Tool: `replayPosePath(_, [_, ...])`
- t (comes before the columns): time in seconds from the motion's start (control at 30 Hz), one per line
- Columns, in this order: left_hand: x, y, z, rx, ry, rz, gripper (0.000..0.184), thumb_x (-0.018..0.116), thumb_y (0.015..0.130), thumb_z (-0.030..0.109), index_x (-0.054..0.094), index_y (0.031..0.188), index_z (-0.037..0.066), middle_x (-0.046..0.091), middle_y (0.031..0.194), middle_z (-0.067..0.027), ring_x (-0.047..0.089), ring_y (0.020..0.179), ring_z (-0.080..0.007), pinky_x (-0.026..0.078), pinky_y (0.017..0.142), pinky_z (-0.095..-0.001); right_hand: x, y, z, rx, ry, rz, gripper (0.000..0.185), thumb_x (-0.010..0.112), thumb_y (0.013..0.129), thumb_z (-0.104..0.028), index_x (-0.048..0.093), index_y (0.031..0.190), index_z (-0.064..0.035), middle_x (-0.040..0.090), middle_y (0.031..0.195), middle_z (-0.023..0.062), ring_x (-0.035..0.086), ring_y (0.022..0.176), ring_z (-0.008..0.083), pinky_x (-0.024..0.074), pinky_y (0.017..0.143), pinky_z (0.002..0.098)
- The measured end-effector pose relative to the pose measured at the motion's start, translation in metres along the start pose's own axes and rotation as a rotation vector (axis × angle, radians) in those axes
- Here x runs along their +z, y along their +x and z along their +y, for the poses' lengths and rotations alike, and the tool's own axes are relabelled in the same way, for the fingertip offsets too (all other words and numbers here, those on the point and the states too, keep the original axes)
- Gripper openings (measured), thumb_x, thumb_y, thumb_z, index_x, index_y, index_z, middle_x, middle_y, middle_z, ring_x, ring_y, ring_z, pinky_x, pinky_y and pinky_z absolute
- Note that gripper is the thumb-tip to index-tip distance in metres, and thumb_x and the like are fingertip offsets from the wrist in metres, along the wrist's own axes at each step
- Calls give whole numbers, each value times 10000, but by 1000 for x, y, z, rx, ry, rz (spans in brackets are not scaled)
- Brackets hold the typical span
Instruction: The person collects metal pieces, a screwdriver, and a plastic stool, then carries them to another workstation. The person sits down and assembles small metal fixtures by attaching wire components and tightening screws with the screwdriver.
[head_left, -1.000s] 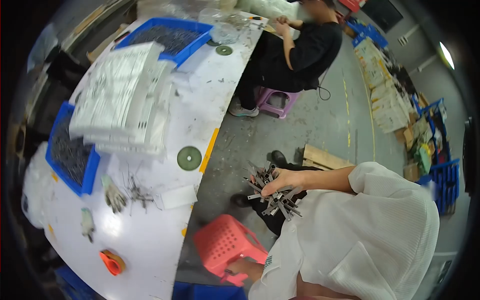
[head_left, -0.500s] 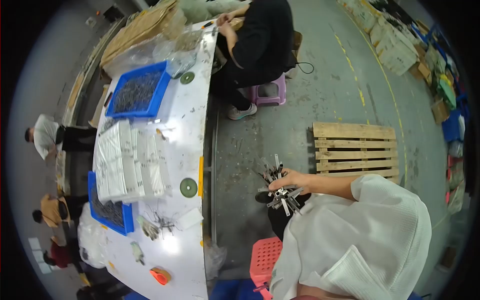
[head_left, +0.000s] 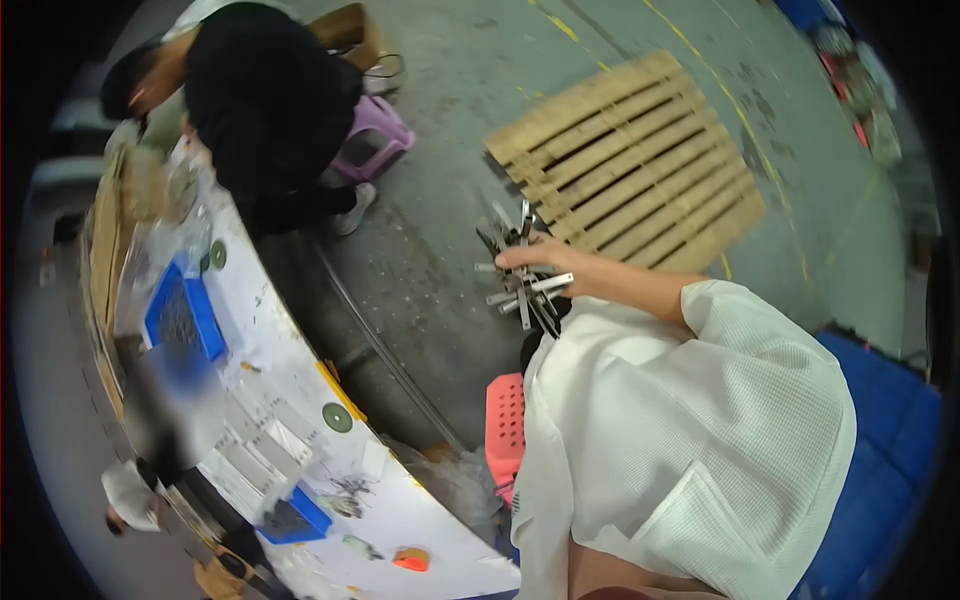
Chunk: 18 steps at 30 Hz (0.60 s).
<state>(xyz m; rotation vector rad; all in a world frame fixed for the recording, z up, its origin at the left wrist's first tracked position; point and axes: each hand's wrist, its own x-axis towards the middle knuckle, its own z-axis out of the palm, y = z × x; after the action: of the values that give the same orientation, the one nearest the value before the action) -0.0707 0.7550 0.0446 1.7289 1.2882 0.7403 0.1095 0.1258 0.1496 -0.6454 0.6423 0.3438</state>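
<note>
My right hand is closed around a bundle of flat metal strips, with my thumb laid over the top. The strips fan out in all directions from my grip, some shiny and some dark, and small holes show near a few ends. Under the hand lies the grey floor, with my dark legs partly hidden behind the strips. The nearest furniture is a red perforated plastic stool below the hand. My left hand is out of view.
A white table on the left carries blue bins, white packs, a green disc and orange tape. A wooden pallet lies beyond my hand. A co-worker sits by a purple stool.
My view has turned: the table now runs diagonally and the pallet shows more fully. The bundle stays in my right hand. The co-worker appears farther left in view.
</note>
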Motion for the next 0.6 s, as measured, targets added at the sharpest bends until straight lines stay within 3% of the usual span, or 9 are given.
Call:
replayPosePath(0.17, [63, 17, 74, 198, 201, -194, 246, 635, 860, 346, 679, 877, 105, 681, 923, -82, 665, 827, -272, 540, 758, -436, -51, -9, -58, -209, 162, 142, 242, 793, 852, -179, 614, 979, -77, 653, 863, 28, 666, 738, 136, 544, 629, 301])
replayPosePath(0.37, [165, -24, 175, 444, 383, -335, 245, 641, 850, 351, 682, 862, 110, 684, 909, -82, 670, 818, -270, 540, 743, -433, -139, 7, -135, -323, 351, 187, 241, 783, 860, -164, 613, 1004, -75, 649, 860, 18, 668, 739, 135, 543, 625, 301])
replayPosePath(0.5, [251, -118, 236, 563, 468, -424, 244, 645, 843, 353, 683, 852, 112, 686, 900, -81, 673, 812, -269, 540, 733, -431, -190, -17, -227, -371, 455, 263, 252, 779, 865, -161, 615, 1028, -62, 656, 849, 26, 664, 717, 135, 550, 626, 304])
replayPosePath(0.6, [364, -217, 259, 618, 433, -546, 244, 648, 839, 356, 685, 845, 115, 688, 893, -81, 675, 808, -268, 541, 726, -429, -215, -53, -311, -495, 478, 349, 246, 774, 873, -169, 612, 1016, -51, 675, 843, 50, 656, 678, 138, 561, 628, 307])
